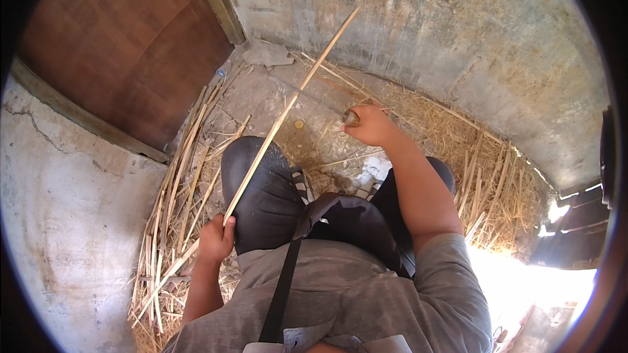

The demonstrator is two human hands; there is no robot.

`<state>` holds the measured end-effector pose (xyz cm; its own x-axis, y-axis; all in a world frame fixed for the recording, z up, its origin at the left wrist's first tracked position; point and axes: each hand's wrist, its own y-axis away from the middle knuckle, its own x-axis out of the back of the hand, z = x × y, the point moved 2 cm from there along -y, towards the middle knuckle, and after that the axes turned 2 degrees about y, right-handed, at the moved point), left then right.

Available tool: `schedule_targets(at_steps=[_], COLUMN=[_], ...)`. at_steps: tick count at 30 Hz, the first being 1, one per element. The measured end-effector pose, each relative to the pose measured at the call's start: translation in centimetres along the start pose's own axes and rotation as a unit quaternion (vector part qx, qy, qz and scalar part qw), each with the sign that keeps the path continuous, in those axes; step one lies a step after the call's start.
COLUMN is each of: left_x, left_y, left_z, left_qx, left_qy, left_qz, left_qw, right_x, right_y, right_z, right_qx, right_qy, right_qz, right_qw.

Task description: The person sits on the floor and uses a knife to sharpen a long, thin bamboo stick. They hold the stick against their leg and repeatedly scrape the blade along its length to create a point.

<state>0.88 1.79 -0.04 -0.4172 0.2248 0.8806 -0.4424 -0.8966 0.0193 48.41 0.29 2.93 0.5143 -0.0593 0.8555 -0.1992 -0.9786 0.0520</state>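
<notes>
A long pale strip, apparently split bamboo [265, 146], slants from beside my left thigh up toward the far wall. My left hand [216, 238] is closed round its lower part, thumb along the strip. In my right hand [371, 125] is the short handle [351, 117] of a knife, fingers wrapped round it. The thin knife blade [320, 102] points to the far left and crosses the strip at about its middle. Whether the edge touches the strip I cannot tell.
Several cut strips [171, 202] lie along the left wall. Shavings [487, 157] pile up on the right, against the far wall [418, 19]. A brown door [131, 46] stands at the far left, with a flat stone [268, 54] near its corner. My bent knees [258, 189] frame the floor between.
</notes>
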Motion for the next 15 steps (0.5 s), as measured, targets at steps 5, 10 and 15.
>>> schedule_targets(at_steps=[5, 10, 15], left_x=[0.6, 0.3, 0.1], left_y=[-0.1, 0.0, -0.2], left_z=[0.3, 0.1, 0.2], left_qx=[0.000, -0.017, -0.012], left_qy=[-0.002, -0.010, -0.007], left_qz=[0.005, 0.013, 0.005], left_qw=[1.000, 1.000, 1.000], right_x=[-1.8, -2.2, -1.3], right_y=[-0.4, -0.4, -0.3], right_z=[-1.3, -1.2, 0.8], right_qx=[0.092, 0.093, 0.058], right_qy=[0.007, 0.017, 0.010], right_qz=[-0.047, -0.028, 0.032], right_qw=[0.995, 0.995, 0.998])
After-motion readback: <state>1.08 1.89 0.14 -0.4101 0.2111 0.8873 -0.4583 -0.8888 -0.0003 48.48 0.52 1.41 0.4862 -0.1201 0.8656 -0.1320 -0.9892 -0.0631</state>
